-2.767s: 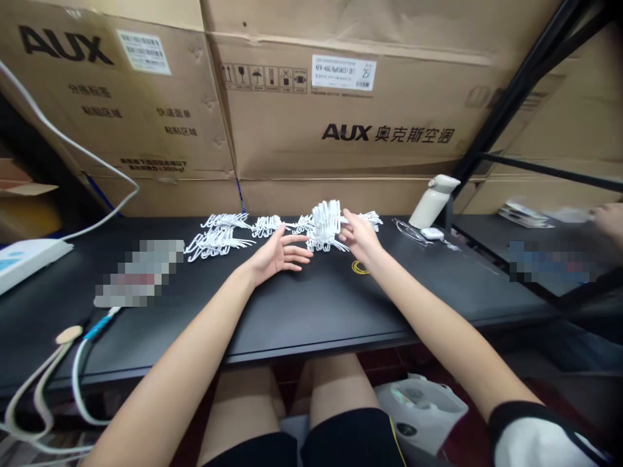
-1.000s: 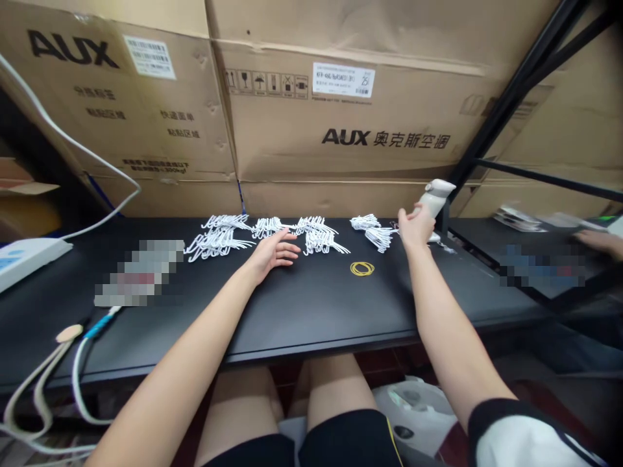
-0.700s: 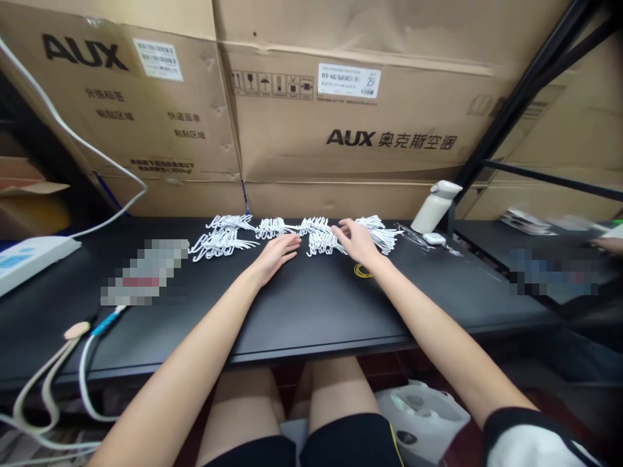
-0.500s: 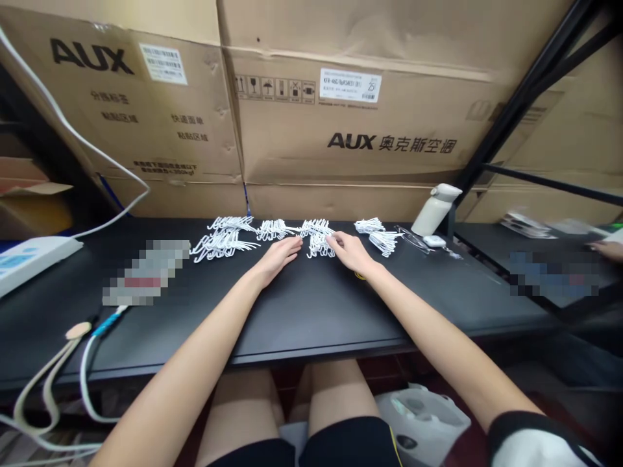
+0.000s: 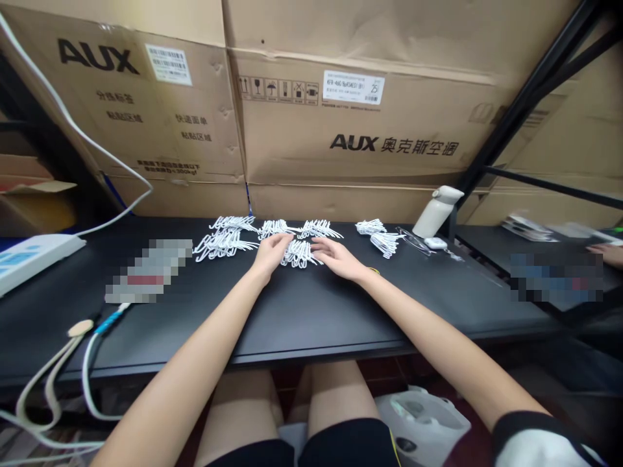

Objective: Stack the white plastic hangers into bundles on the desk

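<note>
A bundle of thin white hooked pieces, like small wire hooks, lies on the black table between my hands. My left hand is at its left end, with curved, uncurled fingers reaching along the far side. At the right end, my right hand has its fingers stretched out and slightly apart, close to or touching the tips. Just behind lie two similar bundles, one in the middle and one partly behind my left hand. Further left are two more bundles of hooked pieces.
Two white bundles lie to the right, near glasses, a white case and a bottle. A blurred flat object with a cable and a power strip are left. Cardboard walls the back.
The nearer middle bundle has moved left and towards me, away from the bundle behind it. My right hand has shifted left with it; my left hand has drawn slightly left to its end.
</note>
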The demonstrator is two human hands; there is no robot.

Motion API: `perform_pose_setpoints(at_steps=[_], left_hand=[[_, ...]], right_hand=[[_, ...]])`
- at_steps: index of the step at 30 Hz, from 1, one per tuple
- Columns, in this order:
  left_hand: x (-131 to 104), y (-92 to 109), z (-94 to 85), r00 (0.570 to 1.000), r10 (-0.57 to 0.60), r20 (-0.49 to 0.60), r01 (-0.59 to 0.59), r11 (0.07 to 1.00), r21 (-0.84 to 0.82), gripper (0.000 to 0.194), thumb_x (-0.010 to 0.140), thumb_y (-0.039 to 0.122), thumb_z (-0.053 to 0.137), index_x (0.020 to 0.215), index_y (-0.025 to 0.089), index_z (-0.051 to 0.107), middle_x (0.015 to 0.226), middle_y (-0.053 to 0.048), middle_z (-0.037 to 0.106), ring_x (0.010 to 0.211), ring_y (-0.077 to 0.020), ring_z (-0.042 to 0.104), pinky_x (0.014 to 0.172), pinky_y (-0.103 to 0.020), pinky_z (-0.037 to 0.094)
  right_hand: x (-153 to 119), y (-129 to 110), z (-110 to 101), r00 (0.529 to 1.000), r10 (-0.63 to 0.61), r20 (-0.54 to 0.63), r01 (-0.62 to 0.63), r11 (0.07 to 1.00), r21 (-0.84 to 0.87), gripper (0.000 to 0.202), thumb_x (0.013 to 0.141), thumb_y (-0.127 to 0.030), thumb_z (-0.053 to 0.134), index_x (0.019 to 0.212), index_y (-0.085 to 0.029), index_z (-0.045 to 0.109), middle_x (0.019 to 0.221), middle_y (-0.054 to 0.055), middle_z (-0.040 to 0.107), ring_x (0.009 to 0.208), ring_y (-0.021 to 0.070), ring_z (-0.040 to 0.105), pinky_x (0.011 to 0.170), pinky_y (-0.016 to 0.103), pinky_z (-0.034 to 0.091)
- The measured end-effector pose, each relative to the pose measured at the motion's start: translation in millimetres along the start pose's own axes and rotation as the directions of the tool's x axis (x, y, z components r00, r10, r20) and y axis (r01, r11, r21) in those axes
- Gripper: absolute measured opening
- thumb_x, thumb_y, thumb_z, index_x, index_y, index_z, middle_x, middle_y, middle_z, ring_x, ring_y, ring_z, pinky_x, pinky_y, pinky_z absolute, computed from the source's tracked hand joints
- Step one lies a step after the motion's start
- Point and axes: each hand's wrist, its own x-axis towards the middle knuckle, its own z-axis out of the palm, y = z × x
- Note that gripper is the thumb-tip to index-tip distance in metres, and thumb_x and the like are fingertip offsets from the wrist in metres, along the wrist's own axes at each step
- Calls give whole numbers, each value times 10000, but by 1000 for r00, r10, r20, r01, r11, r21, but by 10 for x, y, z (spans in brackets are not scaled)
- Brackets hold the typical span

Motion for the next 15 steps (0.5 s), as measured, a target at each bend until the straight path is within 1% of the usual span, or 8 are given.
perform_pose_setpoints(at_steps=[2,3,5,7,10,13,15], left_hand=[[22,-49,-13,995,84,-55,-78,992,94,262,741,378,611,842,158,712,960,-91,737,969,-258,647,874,-367,475],[30,-69,-20,990,127,-65,-117,983,140,242,745,354,603,839,158,709,957,-91,735,967,-259,647,879,-372,473],[39,-98,-33,976,216,-42,-201,952,230,219,751,316,589,851,163,710,985,-92,728,991,-262,640,889,-379,471],[39,-112,-40,960,280,12,-271,917,293,222,762,303,580,883,176,716,1033,-88,722,1030,-260,634,911,-381,466],[27,-119,-36,951,291,107,-310,898,312,242,768,323,595,917,189,731,1105,-89,711,1088,-260,624,982,-385,433],[6,-118,-23,937,296,183,-344,869,355,268,771,359,612,915,180,749,1180,-120,681,1125,-278,611,1027,-397,402],[-11,-111,-16,927,317,200,-373,837,401,272,784,362,602,916,182,758,1196,-128,672,1131,-285,608,1032,-410,399]], right_hand=[[5,20,30,999,-29,22,29,999,39,466,831,-216,558,1284,-130,489,1245,166,606,1098,202,632,992,381,488],[6,26,35,999,-52,14,51,998,32,439,823,-203,563,1253,-133,515,1216,155,624,1073,198,643,980,377,496],[4,30,27,995,-100,-25,98,994,-44,341,801,-185,580,1138,-138,593,1115,123,672,988,189,668,932,364,520],[1,26,2,990,-131,-61,120,981,-153,224,787,-189,593,996,-137,653,981,93,707,872,180,678,850,343,540],[2,27,-41,989,-131,-71,111,965,-237,151,777,-210,602,882,-140,685,837,62,715,759,166,666,743,304,536],[18,49,-62,989,-124,-83,100,962,-254,145,764,-213,611,860,-143,695,793,47,709,716,152,649,695,277,518],[33,65,-69,988,-127,-85,100,959,-264,143,756,-209,614,852,-142,697,784,45,706,700,145,636,672,264,506]])
